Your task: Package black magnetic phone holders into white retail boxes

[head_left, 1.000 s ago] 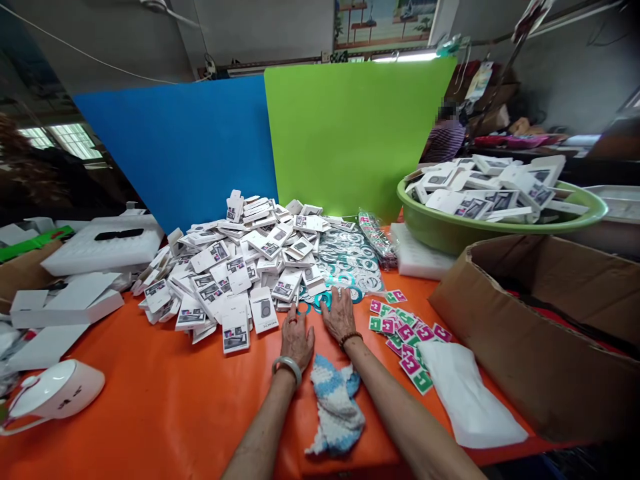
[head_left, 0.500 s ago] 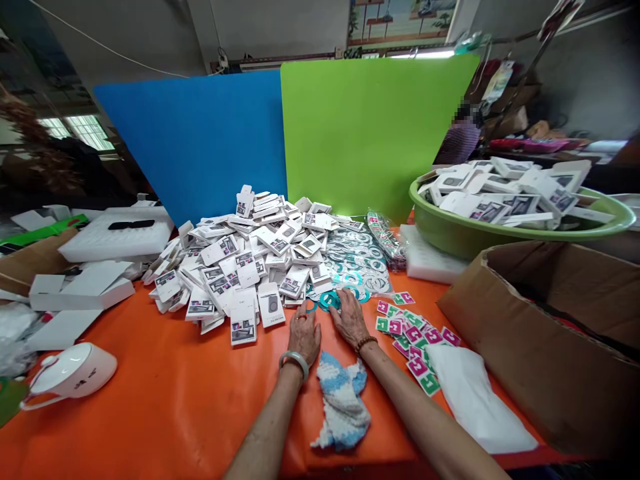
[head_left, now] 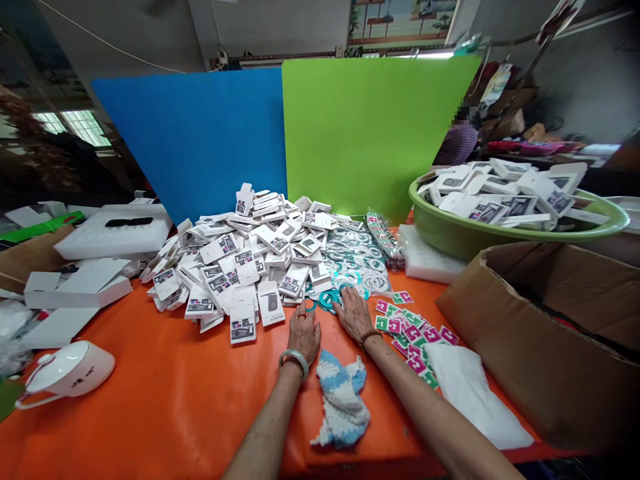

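— What is heaped on the orange table (head_left: 165,407)?
— White boxes (head_left: 244,267), left of centre.
— How are the left hand (head_left: 304,339) and right hand (head_left: 355,318) laid?
— Palm-down, fingers extended, near the teal rings (head_left: 327,298), which are strewn just beyond, right of the boxes.

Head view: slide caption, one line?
Left hand and right hand near teal rings, between white boxes and colored cards on an orange table.

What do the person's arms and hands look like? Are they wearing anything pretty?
Yes! The left hand has a ring, with a smooth, pale, round bangle at the wrist. By the right hand is a brown beaded bracelet. The forearms show no sleeves.
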Demonstrator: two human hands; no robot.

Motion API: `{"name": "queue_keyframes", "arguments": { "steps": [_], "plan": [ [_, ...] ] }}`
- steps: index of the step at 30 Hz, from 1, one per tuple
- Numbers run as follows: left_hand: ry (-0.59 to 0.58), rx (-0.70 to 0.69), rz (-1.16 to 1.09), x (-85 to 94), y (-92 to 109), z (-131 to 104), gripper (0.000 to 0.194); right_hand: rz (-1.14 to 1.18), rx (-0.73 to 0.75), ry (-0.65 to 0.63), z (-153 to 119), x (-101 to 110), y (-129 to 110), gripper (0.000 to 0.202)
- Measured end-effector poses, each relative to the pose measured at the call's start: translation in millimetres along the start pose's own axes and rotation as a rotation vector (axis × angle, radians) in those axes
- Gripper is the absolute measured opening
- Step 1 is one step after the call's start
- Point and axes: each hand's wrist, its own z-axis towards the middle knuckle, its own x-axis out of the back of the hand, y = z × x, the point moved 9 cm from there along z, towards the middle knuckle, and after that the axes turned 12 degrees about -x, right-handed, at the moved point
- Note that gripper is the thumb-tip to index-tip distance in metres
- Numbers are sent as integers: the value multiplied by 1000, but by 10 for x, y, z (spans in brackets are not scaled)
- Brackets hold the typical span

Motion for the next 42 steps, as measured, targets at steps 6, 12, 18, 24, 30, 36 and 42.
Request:
{"name": "queue_keyframes", "arguments": {
  "steps": [6,12,18,24,30,36,42],
  "plan": [
    [-2,-31,17,9,16,15,29,13,4,-2,-49,100,-18,41],
    [-5,-63,42,11,42,21,28,44,79,-82,-326,285,-222,33],
    [-41,-121,49,-34,82,41,21,20,227,-262,-537,242,-443,36],
    [-43,-154,73,-90,71,40,27,-4,193,-288,-324,70,-340,38],
    [-24,-155,87,-102,51,18,29,11,149,-259,-145,-5,-325,37],
    [-3,-138,88,-69,53,16,26,25,141,-246,-233,72,-328,34],
    [6,-116,89,-23,61,24,21,39,94,-250,-361,196,-337,30]
  ]
}}
